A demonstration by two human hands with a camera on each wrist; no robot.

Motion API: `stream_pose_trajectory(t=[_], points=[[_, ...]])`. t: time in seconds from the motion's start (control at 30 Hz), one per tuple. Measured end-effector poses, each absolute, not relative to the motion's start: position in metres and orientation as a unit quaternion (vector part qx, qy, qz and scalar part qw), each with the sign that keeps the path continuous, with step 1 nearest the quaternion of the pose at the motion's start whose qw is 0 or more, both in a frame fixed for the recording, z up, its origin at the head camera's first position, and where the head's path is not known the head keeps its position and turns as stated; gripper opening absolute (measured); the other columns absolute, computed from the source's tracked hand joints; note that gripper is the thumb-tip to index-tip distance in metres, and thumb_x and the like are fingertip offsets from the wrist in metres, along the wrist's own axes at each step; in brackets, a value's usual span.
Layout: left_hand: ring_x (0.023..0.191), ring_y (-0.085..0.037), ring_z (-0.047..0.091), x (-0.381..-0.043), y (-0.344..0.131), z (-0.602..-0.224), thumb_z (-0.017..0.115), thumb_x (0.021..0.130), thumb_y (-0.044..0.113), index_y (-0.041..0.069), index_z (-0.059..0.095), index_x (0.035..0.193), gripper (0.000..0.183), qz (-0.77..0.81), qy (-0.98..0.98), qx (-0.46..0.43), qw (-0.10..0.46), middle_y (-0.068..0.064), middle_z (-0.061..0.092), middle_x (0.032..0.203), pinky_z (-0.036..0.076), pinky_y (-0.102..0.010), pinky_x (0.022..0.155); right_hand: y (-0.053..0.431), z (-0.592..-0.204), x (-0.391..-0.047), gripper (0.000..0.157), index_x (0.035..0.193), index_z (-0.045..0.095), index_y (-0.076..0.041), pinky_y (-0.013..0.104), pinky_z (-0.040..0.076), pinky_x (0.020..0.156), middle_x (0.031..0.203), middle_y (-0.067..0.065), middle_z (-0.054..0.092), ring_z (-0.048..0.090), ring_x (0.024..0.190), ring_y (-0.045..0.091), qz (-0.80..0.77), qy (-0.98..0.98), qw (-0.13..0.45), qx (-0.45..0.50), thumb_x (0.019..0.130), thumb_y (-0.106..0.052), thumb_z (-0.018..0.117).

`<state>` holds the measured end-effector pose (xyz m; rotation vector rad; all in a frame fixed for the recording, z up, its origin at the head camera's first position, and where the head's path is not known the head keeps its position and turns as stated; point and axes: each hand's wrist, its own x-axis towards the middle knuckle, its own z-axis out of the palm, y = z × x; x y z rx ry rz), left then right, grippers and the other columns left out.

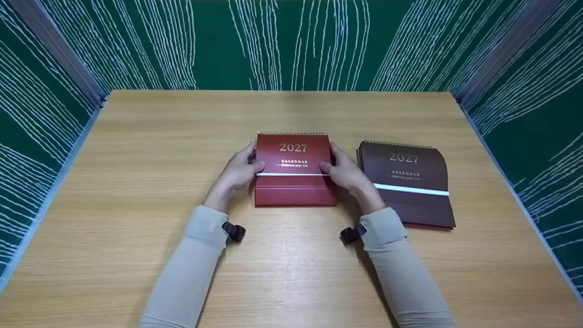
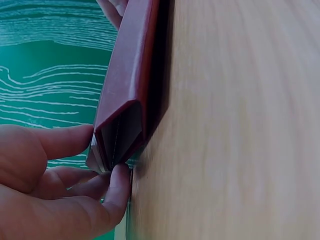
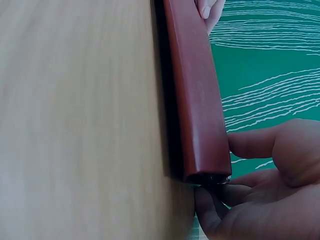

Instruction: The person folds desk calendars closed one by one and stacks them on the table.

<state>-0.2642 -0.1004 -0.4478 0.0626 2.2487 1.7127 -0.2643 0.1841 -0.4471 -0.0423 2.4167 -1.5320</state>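
A red desk calendar (image 1: 295,193) marked 2027, with a wire spiral along its top and a pale band across the cover, is between both hands near the table's middle. My left hand (image 1: 237,167) grips its left edge, thumb on the front cover. Holding the right edge the same way is my right hand (image 1: 350,172). In the left wrist view, the end of the red calendar (image 2: 125,85) shows a dark hollow inside the folded base. The right wrist view shows the calendar's base (image 3: 200,95) beside a dark shadow; I cannot tell whether it touches the table.
A dark brown 2027 calendar (image 1: 412,205) with a pale band lies slightly turned on the wooden table (image 1: 150,150), just right of my right hand. Green panels with white streaks (image 1: 214,45) stand behind the table and along both sides.
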Motion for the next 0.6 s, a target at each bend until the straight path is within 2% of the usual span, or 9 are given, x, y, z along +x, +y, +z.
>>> stream_pose_trajectory(t=[0.17,0.3,0.6], points=[[0.142,-0.032,0.051,-0.2641,-0.1002,-0.4483,0.055,0.105,-0.001,0.010,0.010,0.171,0.081,0.615,0.772,0.022,0.161,-0.016,0.034,0.171,0.040,-0.040,0.122,0.1841,-0.4468,-0.2633,0.080,0.169,0.003,0.001,0.042,0.004,0.133,0.177,0.019,0.006,0.004,0.164,0.031,-0.531,0.835,0.142,-0.020,0.107,-0.003,0.053],[0.146,-0.031,0.047,-0.2631,-0.1005,-0.4476,0.055,0.105,-0.002,0.011,0.010,0.171,0.081,0.615,0.771,0.025,0.163,-0.016,0.033,0.171,0.037,-0.039,0.124,0.1843,-0.4473,-0.2630,0.080,0.168,0.002,0.002,0.042,0.003,0.133,0.177,0.019,0.004,0.003,0.164,0.031,-0.523,0.840,0.143,-0.025,0.107,-0.005,0.054],[0.149,-0.031,0.044,-0.2615,-0.1016,-0.4463,0.055,0.105,-0.002,0.010,0.012,0.171,0.081,0.607,0.777,0.028,0.163,-0.019,0.036,0.169,0.037,-0.040,0.124,0.1856,-0.4504,-0.2639,0.079,0.169,0.002,0.000,0.042,0.006,0.133,0.176,0.021,0.010,0.008,0.163,0.032,-0.524,0.838,0.150,-0.028,0.109,-0.005,0.053]])
